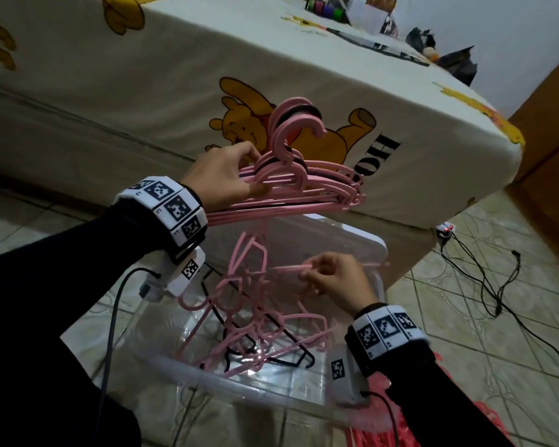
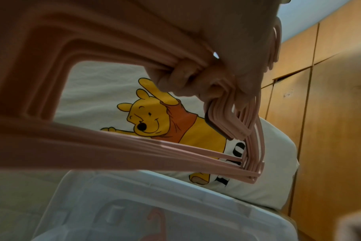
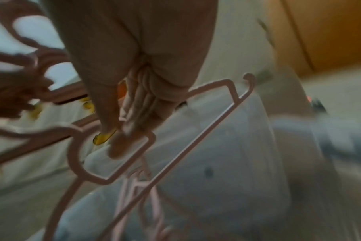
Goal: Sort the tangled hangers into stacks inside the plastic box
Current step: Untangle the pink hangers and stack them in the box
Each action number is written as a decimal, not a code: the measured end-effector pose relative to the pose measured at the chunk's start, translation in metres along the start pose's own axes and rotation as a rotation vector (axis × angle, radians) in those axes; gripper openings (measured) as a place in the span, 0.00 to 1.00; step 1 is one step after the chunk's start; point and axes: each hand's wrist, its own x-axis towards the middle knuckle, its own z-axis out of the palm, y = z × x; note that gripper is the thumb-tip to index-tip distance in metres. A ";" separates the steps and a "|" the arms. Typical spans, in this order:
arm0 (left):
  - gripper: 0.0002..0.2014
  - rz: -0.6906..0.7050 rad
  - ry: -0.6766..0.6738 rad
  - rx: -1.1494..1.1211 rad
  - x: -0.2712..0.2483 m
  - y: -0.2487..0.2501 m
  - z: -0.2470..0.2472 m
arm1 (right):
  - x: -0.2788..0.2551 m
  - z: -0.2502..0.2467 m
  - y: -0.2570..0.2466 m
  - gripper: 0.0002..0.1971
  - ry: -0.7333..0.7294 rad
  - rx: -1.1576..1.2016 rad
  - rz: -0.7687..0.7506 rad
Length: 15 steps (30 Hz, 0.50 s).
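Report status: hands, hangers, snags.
Left hand grips aligned stack. Right hand pinches one pink hanger. Tangled pile in box snags it.

Bed (image 1: 110, 101) fills the upper view, covered in a cream sheet printed with a yellow cartoon bear (image 1: 246, 127). Floor of pale patterned tiles (image 1: 497, 333); black cables (image 1: 484, 279) trail across it at right. Wooden wardrobe panels (image 2: 330, 114) beyond the bed. Pale wall (image 1: 497, 33) behind. Light dim.
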 end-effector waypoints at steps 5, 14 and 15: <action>0.23 0.027 -0.096 0.011 -0.003 0.000 0.006 | 0.001 -0.023 -0.014 0.01 0.114 -0.146 -0.206; 0.30 0.013 -0.153 -0.034 -0.005 0.004 0.030 | 0.013 -0.024 -0.038 0.07 0.291 0.092 -0.385; 0.29 0.013 -0.149 -0.026 -0.005 0.005 0.031 | 0.013 -0.024 -0.039 0.07 0.300 0.130 -0.396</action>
